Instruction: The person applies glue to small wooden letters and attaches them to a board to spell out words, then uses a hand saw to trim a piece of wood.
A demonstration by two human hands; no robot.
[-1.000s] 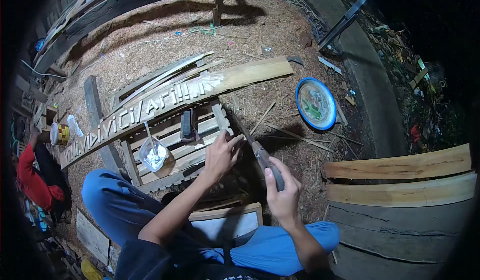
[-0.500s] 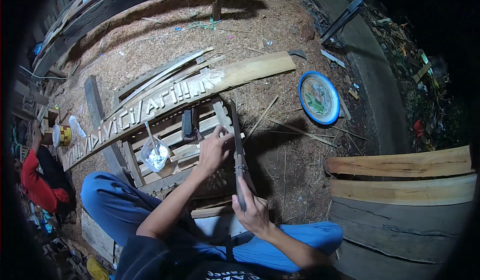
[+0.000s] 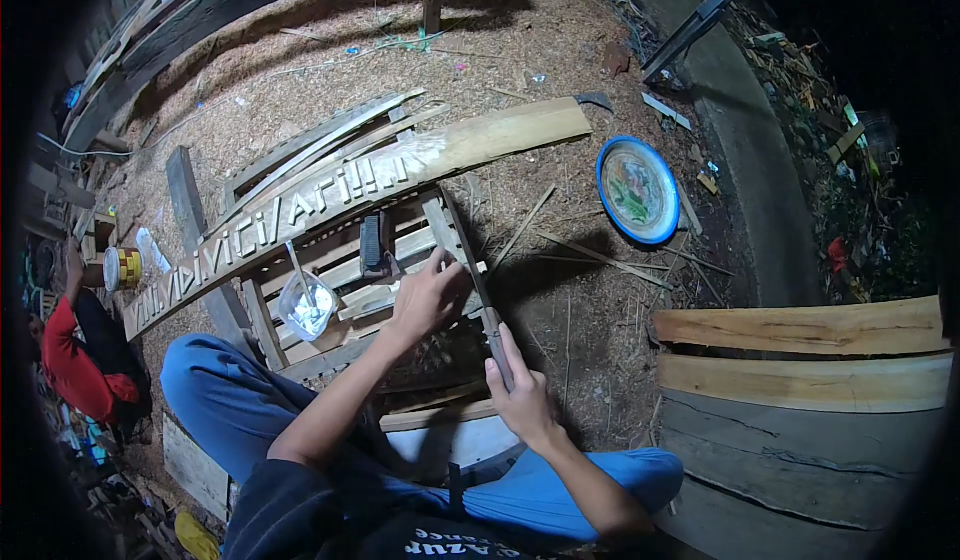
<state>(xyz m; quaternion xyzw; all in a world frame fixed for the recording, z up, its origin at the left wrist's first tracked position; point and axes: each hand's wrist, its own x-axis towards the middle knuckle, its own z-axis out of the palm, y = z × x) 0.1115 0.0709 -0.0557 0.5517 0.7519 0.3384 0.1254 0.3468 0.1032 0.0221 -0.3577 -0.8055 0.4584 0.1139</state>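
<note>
My right hand [image 3: 522, 400] is wrapped round the dark handle of a long knife [image 3: 498, 338], whose blade points away from me. My left hand [image 3: 425, 298] is closed beside the blade, over a slatted wooden frame [image 3: 330, 365]; what its fingers pinch is too small to make out. Across the frame lies a long pale board [image 3: 510, 138] with raised wooden letters along much of its length. Left of my left hand stands a clear plastic tub [image 3: 308, 308] of white paste with a stick in it. A dark rectangular block [image 3: 372, 245] rests on the slats.
A blue-rimmed round tray [image 3: 601, 182] lies on the shavings to the right. Two pale planks [image 3: 800, 382] are on dark boards at lower right. A person in a red shirt [image 3: 75, 365] sits at far left near a yellow tin [image 3: 123, 268]. A wooden bench [image 3: 250, 5] spans the back.
The knife has swung: its handle and my right hand have moved right and a little away from me, and the blade now slants left. My left hand stays almost in place.
</note>
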